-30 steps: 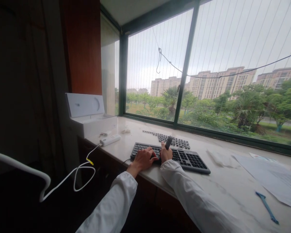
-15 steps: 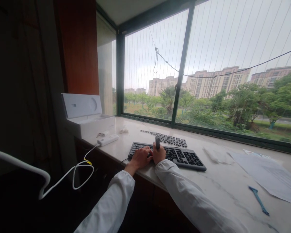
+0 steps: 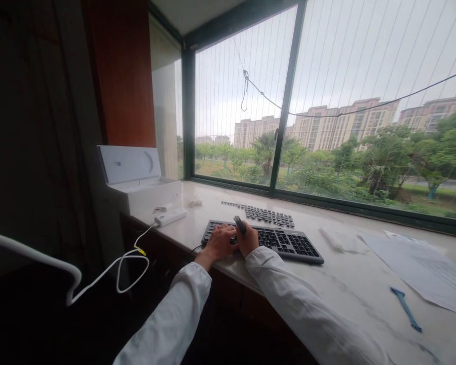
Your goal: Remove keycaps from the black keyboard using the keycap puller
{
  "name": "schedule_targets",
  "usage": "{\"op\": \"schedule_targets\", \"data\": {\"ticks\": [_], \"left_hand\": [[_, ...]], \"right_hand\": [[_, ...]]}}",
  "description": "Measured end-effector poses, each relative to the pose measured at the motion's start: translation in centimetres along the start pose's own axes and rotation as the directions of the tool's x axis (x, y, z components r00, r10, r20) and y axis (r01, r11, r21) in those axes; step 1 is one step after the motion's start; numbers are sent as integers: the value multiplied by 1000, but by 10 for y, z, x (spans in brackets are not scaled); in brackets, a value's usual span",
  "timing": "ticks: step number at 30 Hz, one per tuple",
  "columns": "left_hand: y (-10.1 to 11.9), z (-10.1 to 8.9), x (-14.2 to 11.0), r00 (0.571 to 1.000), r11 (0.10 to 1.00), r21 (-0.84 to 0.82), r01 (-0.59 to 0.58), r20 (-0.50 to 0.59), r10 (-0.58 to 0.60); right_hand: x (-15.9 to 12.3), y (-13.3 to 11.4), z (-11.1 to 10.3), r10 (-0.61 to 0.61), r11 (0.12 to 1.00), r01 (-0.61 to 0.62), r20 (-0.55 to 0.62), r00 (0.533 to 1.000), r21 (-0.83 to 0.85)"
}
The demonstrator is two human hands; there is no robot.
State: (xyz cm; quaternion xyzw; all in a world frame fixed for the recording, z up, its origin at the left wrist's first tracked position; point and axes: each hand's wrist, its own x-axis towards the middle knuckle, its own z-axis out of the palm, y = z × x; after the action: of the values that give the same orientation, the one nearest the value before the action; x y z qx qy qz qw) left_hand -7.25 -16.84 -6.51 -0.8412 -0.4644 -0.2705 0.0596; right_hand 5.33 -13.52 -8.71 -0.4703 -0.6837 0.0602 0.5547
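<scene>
- Reference: center the clock on the black keyboard (image 3: 302, 248); twelve points toward the window (image 3: 235, 91). The keyboard lies flat on the bench (image 3: 345, 299), along its near edge.
- Right hand (image 3: 248, 239): fingers closed around a dark-handled tool (image 3: 239, 224), its upper end leaning toward eleven o'clock. The tip is hidden.
- Left hand (image 3: 221, 241): rests on the keyboard's nine-o'clock half, just beside the right hand. Fingers are bent; whether they pinch anything is not visible.
- Step, as judged: working the tool at the keyboard while the left hand braces it.
- Brace the frame firmly; a light keyboard would likely slide under side force.
- Keep the left fingers out of the tip's line, since the hands sit close together.
- Apply small, controlled pressure; levering hard could mark the housing.
- Avoid overreaching toward twelve o'clock: rows of loose keycaps (image 3: 269, 215) lie just behind the keyboard and could be scattered.
- Leave the blue tool (image 3: 406, 309) at four o'clock and the printed sheet (image 3: 425, 274) past three, well apart from the hands.
</scene>
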Motion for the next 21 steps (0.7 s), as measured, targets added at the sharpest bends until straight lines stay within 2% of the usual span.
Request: {"op": "schedule_targets", "data": {"ticks": [5, 10, 19, 21], "left_hand": [[-10, 7, 1, 998, 994, -87, -66, -20, 64], [-13, 8, 2, 996, 987, -137, -81, -34, 77], [-16, 17, 0, 998, 999, -24, 45, -34, -46], [-15, 16, 0, 999, 999, -17, 39, -33, -40]], "right_hand": [[-2, -2, -3, -31, 998, 30, -23, 999, -55], [-4, -6, -4, -61, 994, 61, 0, 998, -94], [-10, -8, -7, -216, 972, 225, 107, 970, -75], [-10, -8, -6, -241, 968, 246, 90, 966, -50]]}}
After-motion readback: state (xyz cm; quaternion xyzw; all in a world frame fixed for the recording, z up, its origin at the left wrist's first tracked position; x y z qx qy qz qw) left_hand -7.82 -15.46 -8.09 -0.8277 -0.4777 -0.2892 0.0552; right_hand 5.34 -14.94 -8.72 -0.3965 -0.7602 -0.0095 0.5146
